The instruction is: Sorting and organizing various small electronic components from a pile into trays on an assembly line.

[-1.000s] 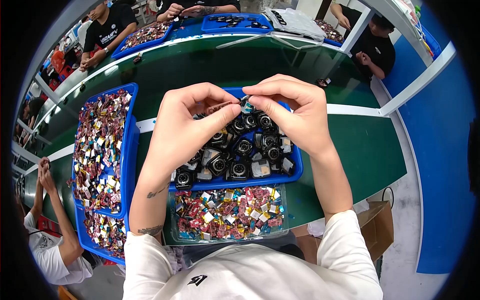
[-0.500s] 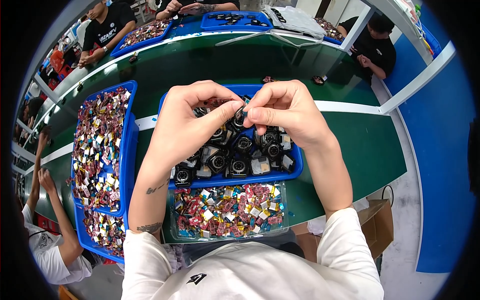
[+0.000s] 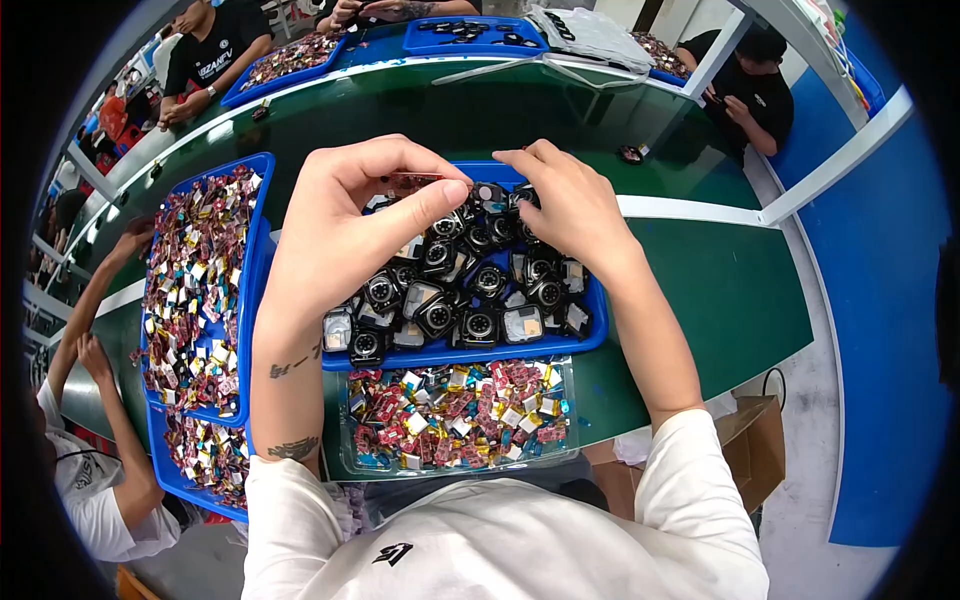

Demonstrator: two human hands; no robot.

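My left hand [image 3: 370,205] pinches a small red circuit board [image 3: 415,180] between thumb and fingers, over the far left of a blue tray [image 3: 598,340]. Much of that board is hidden by the hand. The tray holds many black watch cases [image 3: 436,312] with round backs, some lying with their pale inner side up. At the tray's far right, my right hand [image 3: 575,200] has its thumb and fingers apart near a few watch cases; whether it touches one I cannot tell. In front of the tray lies a clear plastic tray of red boards with small white, yellow and blue parts [image 3: 460,415].
Blue bins of similar parts [image 3: 200,300] stand at the left, beside a co-worker's arms [image 3: 100,300]. Across the green table [image 3: 700,290], other people sit near more blue trays [image 3: 475,36]. A white rail [image 3: 690,211] crosses behind my tray. A cardboard box [image 3: 755,455] sits lower right.
My hands have parted: the right has let go of the small piece and opened over the tray's far right. The left has shifted slightly left, keeping the red board.
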